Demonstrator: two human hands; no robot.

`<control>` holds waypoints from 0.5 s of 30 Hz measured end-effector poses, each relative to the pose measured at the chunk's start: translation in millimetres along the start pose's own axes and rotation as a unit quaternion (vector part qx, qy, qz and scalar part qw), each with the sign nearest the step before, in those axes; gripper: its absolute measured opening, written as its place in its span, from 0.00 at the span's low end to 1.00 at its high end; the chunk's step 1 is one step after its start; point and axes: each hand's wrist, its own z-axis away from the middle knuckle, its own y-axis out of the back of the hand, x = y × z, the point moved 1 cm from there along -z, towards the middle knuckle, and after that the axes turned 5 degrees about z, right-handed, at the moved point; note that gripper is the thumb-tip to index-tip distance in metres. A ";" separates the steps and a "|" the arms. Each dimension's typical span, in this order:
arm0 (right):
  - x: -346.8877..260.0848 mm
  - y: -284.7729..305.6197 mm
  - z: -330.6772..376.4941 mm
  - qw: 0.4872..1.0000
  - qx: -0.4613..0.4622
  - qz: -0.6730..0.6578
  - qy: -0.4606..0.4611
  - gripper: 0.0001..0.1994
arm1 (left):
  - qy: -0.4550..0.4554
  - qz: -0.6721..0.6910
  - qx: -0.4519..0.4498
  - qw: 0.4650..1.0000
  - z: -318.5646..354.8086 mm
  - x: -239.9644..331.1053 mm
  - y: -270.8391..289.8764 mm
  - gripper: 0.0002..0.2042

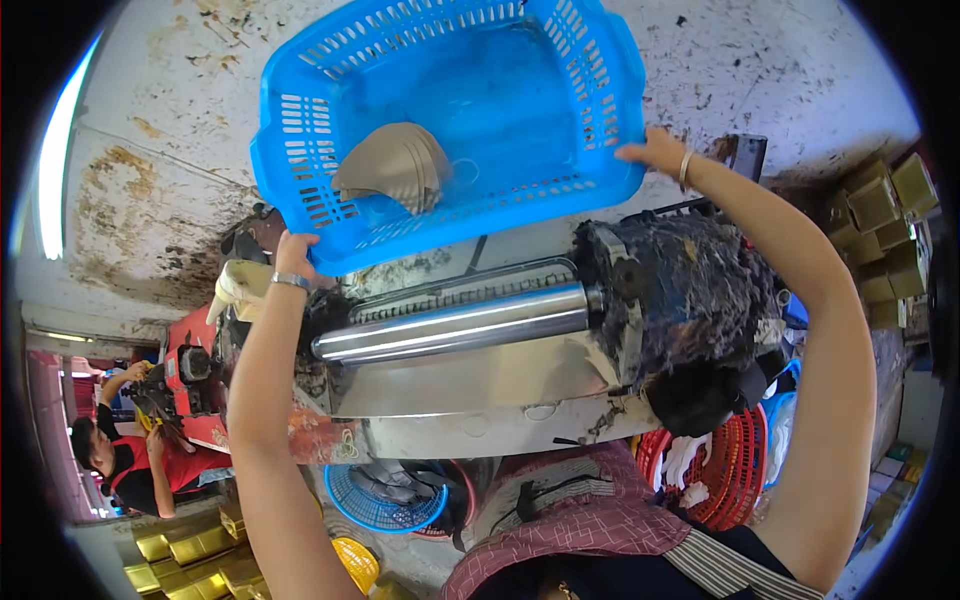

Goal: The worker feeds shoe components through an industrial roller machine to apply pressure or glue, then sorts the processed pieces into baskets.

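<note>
A blue plastic basket (470,95) with slotted walls is tilted toward me, raised in front of the wall. My left hand (298,262) grips its near left corner, and my right hand (657,153) holds the rim at its right end. Inside, toward the left, leans a small stack of curved beige-grey flat pieces (395,165). Below the basket, between my arms, is a machine with a shiny metal roller (455,322) and a smooth metal plate (470,383) along its near side. Dark fuzz coats the machine's housing (690,290) right of the roller.
Under the machine's near edge stand a blue round basket (385,515) with grey pieces and a red basket (735,470) with white scraps. A person (150,440) works at far left beside a red machine (195,365). Boxes (885,235) are stacked at right.
</note>
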 end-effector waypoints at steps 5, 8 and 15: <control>46.7 -28.2 -21.0 0.980 -0.029 0.062 -0.186 0.29 | -0.111 0.015 0.078 0.991 -62.0 -76.0 7.1 0.18; 63.7 -32.2 -36.5 0.966 -0.020 0.106 -0.235 0.27 | 0.007 -0.035 0.070 0.997 -85.0 -105.7 6.7 0.16; 59.7 -13.0 -40.3 0.912 -0.095 0.231 -0.325 0.28 | 0.060 -0.340 0.132 0.929 -92.5 -98.4 -17.6 0.20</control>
